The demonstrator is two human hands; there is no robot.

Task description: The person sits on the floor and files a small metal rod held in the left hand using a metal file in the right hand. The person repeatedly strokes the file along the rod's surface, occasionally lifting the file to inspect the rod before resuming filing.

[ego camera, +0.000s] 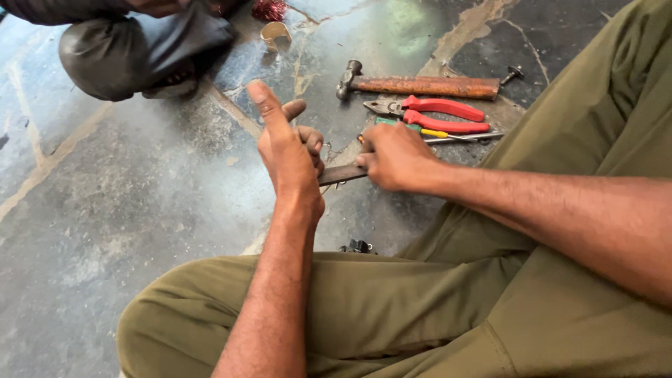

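I sit cross-legged on a stone floor in olive trousers. My right hand (395,155) is closed around one end of a flat dark metal bar (341,174) that runs toward my left hand (287,147). The left hand stands upright at the bar's other end, thumb raised, fingers curled; that end is hidden behind it, so its hold on the bar is unclear. Just beyond my right hand lie red-handled pliers (434,114), a hammer (420,85) with a rusty handle, and a thin screwdriver (448,135) with a yellow and green grip.
Another person crouches at the top left, with a dark trouser leg and shoe (140,49) showing. A small brass ring (275,33) and a red object (269,9) lie by them. A small bolt (513,72) rests near the hammer handle, a small dark part (357,246) by my knee.
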